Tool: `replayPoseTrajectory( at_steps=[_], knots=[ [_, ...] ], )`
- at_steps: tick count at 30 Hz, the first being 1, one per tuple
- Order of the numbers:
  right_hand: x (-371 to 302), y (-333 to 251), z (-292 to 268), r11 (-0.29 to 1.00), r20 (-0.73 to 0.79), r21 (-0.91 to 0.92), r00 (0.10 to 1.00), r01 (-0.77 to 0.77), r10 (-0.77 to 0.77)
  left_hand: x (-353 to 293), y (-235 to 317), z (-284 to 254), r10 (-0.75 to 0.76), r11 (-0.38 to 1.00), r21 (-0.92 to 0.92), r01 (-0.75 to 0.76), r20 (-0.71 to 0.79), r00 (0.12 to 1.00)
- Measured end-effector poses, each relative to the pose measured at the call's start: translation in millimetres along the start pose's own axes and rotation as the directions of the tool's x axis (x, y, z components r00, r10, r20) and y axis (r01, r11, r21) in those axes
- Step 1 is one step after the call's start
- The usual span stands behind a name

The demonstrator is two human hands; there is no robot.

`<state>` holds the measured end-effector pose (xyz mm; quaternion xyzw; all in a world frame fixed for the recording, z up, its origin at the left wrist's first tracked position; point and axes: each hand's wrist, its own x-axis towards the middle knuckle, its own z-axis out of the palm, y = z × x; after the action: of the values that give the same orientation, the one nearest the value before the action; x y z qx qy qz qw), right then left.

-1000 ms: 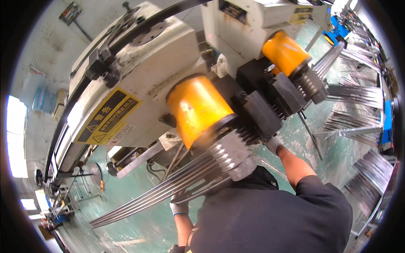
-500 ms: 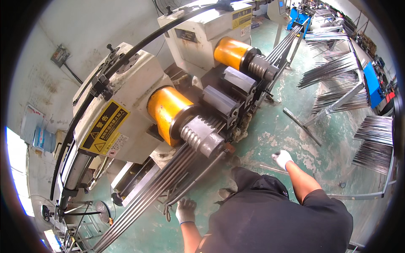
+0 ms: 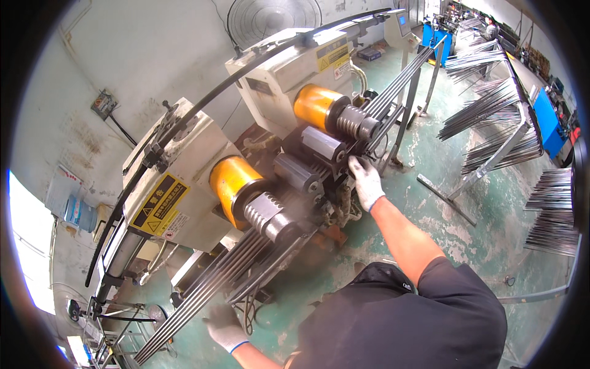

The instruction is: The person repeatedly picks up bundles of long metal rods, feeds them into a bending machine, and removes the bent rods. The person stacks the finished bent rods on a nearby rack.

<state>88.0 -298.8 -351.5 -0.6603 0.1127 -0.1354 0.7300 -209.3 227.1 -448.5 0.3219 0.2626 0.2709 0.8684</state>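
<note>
My left hand (image 3: 226, 329), in a white glove with a blue cuff, is close beside a bundle of long metal rods (image 3: 195, 295). Motion smears its fingers, so their grip cannot be told. My right hand (image 3: 367, 182), also gloved, reaches to the near side of the bending machine, by a grey clamp block (image 3: 324, 144). Its fingers look stretched out, with no held thing visible. The rods pass under a ridged steel die (image 3: 268, 216) on an orange cylinder (image 3: 235, 187). A second orange cylinder (image 3: 318, 103) with a similar die sits farther back, where the rods come out.
A black hose (image 3: 230, 79) arches over the pale machine housings. Racks of cut rods (image 3: 482, 107) stand on the right, and a metal bar (image 3: 445, 200) lies on the green floor. A cable loop (image 3: 249, 313) hangs near my left hand. A large fan (image 3: 273, 21) is behind.
My right hand has moved forward and left from above the floor to the machine's side. My left hand has shifted left and down along the rods. The view has tilted slightly.
</note>
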Motion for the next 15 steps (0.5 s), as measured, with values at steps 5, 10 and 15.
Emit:
replayPoseTrajectory(
  at_steps=[5,10,15],
  knots=[
    [30.9,-0.8,13.2,0.961,-0.056,0.246,0.988,-0.128,0.146,-2.2,38.5,50.6,0.211,0.977,-0.074,-0.198,0.306,0.928],
    [42.3,-22.8,15.7,0.854,-0.032,0.473,0.964,-0.217,0.263,-17.1,50.7,89.5,0.134,0.986,-0.121,-0.111,0.202,0.970],
    [71.3,10.0,24.1,0.801,0.092,0.518,0.951,-0.300,0.296,-62.3,98.1,191.9,0.376,0.925,0.003,-0.381,0.144,0.915]
  ],
)
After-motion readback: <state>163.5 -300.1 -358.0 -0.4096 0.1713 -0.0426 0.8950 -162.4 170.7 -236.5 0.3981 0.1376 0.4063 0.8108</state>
